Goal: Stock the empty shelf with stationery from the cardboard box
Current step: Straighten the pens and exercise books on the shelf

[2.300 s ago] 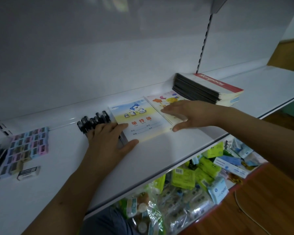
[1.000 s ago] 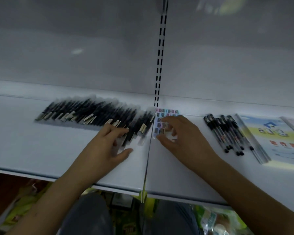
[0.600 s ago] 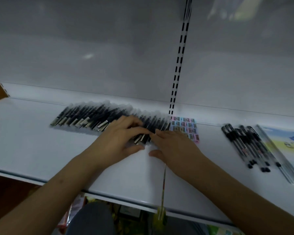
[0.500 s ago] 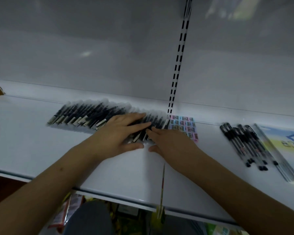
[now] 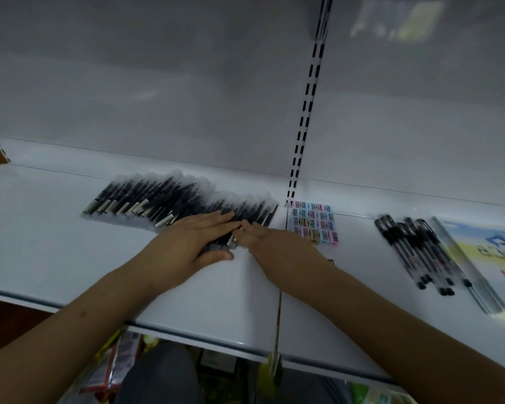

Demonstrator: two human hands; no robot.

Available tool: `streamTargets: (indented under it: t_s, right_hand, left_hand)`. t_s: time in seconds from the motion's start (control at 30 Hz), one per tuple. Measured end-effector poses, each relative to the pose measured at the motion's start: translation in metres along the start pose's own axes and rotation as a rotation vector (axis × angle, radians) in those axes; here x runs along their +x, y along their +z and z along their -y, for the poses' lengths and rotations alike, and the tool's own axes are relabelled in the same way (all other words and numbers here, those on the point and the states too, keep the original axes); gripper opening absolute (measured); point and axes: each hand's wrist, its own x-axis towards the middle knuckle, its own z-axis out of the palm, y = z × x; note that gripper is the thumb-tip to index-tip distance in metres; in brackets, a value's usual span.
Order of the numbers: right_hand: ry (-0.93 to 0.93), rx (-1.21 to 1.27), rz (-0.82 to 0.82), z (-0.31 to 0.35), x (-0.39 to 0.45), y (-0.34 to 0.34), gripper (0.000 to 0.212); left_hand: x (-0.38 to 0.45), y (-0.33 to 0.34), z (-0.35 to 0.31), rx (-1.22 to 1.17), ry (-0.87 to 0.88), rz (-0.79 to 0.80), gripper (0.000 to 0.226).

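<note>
A long row of black pens in clear sleeves (image 5: 169, 201) lies across the white shelf (image 5: 41, 246), left of the slotted upright. My left hand (image 5: 193, 246) lies flat on the row's right end, fingers straight. My right hand (image 5: 274, 246) touches the pens beside it, its fingers pointing left at the left hand's fingertips; how they lie is blurred. A sheet of small coloured erasers (image 5: 314, 221) sits just right of my right hand. The cardboard box is out of view.
Several loose black pens (image 5: 417, 252) and a clear ruler lie further right, beside a picture notebook (image 5: 496, 252). The slotted upright (image 5: 303, 123) splits the back panel. Packaged goods (image 5: 114, 363) show on the lower level below the shelf's front edge.
My view swung left from the notebooks to the pens. Both hands came together on the right end of the sleeved pen row, the right hand leaving the eraser sheet.
</note>
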Motion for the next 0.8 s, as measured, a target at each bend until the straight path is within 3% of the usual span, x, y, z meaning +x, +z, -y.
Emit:
streamTargets:
  t_s: [0.1, 0.2, 0.3, 0.43, 0.6, 0.7, 0.8]
  right_hand:
    - [-0.016, 0.108, -0.086, -0.007, -0.009, -0.001, 0.061]
    - [-0.053, 0.066, -0.22, -0.017, -0.022, -0.002, 0.057]
    - [-0.145, -0.095, -0.227, -0.022, -0.029, -0.002, 0.057]
    - [-0.286, -0.277, -0.189, -0.018, -0.021, -0.011, 0.05]
    - [-0.489, -0.401, -0.207, -0.022, -0.01, -0.031, 0.035]
    - [-0.365, -0.189, -0.428, -0.015, -0.006, -0.043, 0.026]
    - [-0.041, 0.27, -0.715, -0.006, -0.01, -0.066, 0.015]
  left_hand:
    - [0.002, -0.003, 0.002, 0.072, 0.014, 0.009, 0.066]
    - [0.006, -0.009, -0.001, 0.149, 0.046, 0.003, 0.066]
    - [-0.001, -0.015, -0.005, 0.218, 0.045, -0.163, 0.054]
    - [-0.012, -0.024, 0.006, 0.207, -0.146, -0.364, 0.05]
    - [-0.024, -0.023, 0.023, 0.184, -0.356, -0.3, 0.065]
    - [-0.015, -0.019, 0.019, 0.195, -0.358, -0.223, 0.067]
    - [-0.003, -0.017, 0.02, 0.183, -0.459, -0.164, 0.06]
